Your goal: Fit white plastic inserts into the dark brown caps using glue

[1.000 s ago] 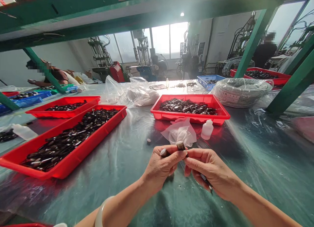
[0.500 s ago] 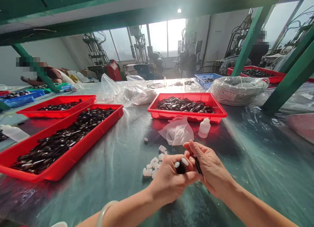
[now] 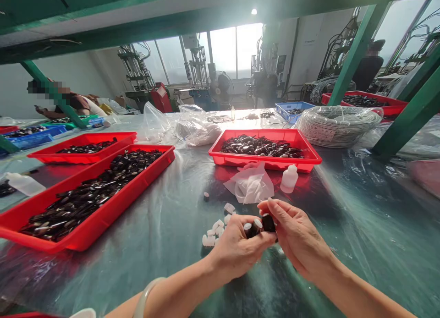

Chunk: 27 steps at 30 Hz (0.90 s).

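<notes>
Now, left hand: around two short, white-ended black cylinders;
Right hand: narrowed at your third cylinder; grip unclear;
Loose white pieces: beside your left;
Red plastic tray beyond: heaped; progress unclear.

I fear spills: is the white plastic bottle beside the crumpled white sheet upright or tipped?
Upright: the white plastic bottle stands on its base, neck up.

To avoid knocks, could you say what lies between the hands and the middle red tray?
A crumpled white cloth and a white bottle, in the head view.
</notes>
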Available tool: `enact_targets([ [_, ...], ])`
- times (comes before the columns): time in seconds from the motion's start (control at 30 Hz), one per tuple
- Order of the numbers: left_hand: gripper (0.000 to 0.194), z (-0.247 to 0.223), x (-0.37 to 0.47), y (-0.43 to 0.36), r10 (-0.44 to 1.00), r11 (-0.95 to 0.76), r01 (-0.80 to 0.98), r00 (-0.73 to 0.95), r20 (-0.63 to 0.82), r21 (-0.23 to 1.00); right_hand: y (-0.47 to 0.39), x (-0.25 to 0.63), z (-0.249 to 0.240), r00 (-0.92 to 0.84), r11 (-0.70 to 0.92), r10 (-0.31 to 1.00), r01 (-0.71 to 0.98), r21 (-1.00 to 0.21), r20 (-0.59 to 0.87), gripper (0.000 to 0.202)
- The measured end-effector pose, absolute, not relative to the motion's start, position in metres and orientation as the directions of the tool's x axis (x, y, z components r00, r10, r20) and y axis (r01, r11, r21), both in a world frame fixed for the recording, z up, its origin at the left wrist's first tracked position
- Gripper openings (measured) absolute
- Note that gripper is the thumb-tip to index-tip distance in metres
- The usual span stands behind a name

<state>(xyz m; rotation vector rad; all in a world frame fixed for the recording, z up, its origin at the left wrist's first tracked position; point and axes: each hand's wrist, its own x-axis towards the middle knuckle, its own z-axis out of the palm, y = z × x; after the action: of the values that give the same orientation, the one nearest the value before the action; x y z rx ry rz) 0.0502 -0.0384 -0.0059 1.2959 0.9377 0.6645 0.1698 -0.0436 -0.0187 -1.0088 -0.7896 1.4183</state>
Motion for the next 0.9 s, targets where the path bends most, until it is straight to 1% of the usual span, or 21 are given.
enact_targets([
  [0.03, 0.03, -0.003, 0.049, -0.037, 0.846, 0.191, 0.089, 0.489, -0.21, 0.977, -0.044, 0.173, -0.016, -0.006, -0.104, 0.994, -0.367, -0.925, -0.109, 0.027],
  [0.13, 0.035, 0.002, 0.042, -0.036, 0.824, 0.224, 0.047, 0.524, -0.215, 0.974, -0.046, 0.18, -0.006, -0.199, -0.063, 0.98, -0.168, -0.984, -0.029, 0.02],
  [0.2, 0.037, 0.004, 0.037, -0.035, 0.814, 0.239, 0.005, 0.544, -0.203, 0.971, -0.047, 0.183, -0.001, -0.268, -0.042, 0.963, -0.104, -0.994, -0.012, 0.018],
  [0.27, 0.033, 0.003, 0.032, -0.032, 0.823, 0.242, -0.037, 0.537, -0.185, 0.97, -0.048, 0.183, 0.001, -0.219, -0.065, 0.975, -0.168, -0.984, -0.027, 0.017],
  [0.33, 0.026, 0.002, 0.028, -0.029, 0.849, 0.237, -0.09, 0.503, -0.161, 0.967, -0.047, 0.183, 0.0, -0.128, -0.091, 0.99, -0.29, -0.953, -0.056, 0.017],
  [0.4, 0.028, 0.001, 0.025, -0.026, 0.879, 0.221, -0.142, 0.458, -0.134, 0.965, -0.045, 0.183, -0.002, -0.067, -0.121, 0.993, -0.428, -0.896, -0.102, 0.017],
  [0.47, 0.03, 0.0, 0.025, -0.024, 0.898, 0.188, -0.166, 0.429, -0.101, 0.968, -0.043, 0.183, -0.003, -0.051, -0.141, 0.99, -0.529, -0.837, -0.134, 0.018],
  [0.53, 0.03, 0.0, 0.026, -0.024, 0.913, 0.148, -0.168, 0.403, -0.069, 0.975, -0.042, 0.182, -0.003, -0.056, -0.149, 0.988, -0.574, -0.805, -0.143, 0.02],
  [0.7, 0.026, 0.001, 0.031, -0.025, 0.955, 0.099, -0.148, 0.292, -0.053, 0.984, -0.045, 0.179, -0.006, -0.076, -0.162, 0.987, -0.565, -0.809, -0.144, 0.021],
  [0.8, 0.027, 0.001, 0.033, -0.025, 0.967, 0.086, -0.155, 0.25, -0.046, 0.984, -0.047, 0.176, -0.01, -0.123, -0.197, 0.98, -0.51, -0.837, -0.156, 0.02],
  [0.9, 0.028, 0.002, 0.034, -0.025, 0.967, 0.097, -0.176, 0.248, -0.051, 0.98, -0.049, 0.174, -0.013, -0.168, -0.223, 0.972, -0.452, -0.864, -0.164, 0.019],
])
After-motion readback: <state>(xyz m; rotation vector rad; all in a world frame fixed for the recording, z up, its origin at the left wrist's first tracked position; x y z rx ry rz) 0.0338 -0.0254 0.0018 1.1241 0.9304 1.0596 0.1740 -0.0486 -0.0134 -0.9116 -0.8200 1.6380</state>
